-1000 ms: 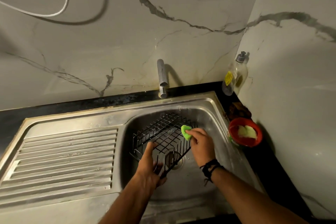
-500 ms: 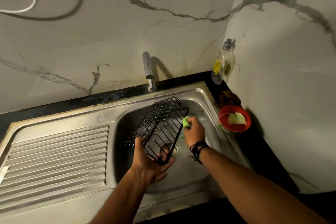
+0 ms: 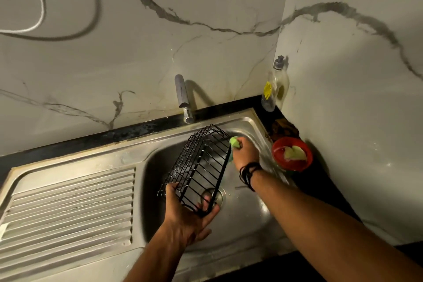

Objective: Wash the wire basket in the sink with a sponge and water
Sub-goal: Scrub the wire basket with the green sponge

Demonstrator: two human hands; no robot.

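You are in the middle of the scrubbing, by the look of it. Your left hand (image 3: pixel 190 217) grips the near end of the black wire basket (image 3: pixel 199 167), fingers (image 3: pixel 207 199) curled through its wires and thumb over the rim, holding it tilted up over the bowl of the steel sink (image 3: pixel 240 220), its far end raised toward the tap (image 3: pixel 183 98). Your right hand (image 3: pixel 246 152) is closed round the green sponge (image 3: pixel 235 142), pressing it against the far right corner of the basket.

What is done is hard to judge: no foam shows on the wires, and I see no water running from the tap, though the light is dim and a thin stream could be missed. As I judge it, the rest of the wires still need the sponge, and the rinse is still to come.

Counted: one wire basket, one sponge in your hand, one tap, one sink with its ribbed drainboard (image 3: pixel 68 208). On the dark surface (image 3: pixel 267 107) at the right stand one soap bottle (image 3: pixel 275 84) and one red bowl (image 3: pixel 291 154) holding what may be another pale sponge or cloth.
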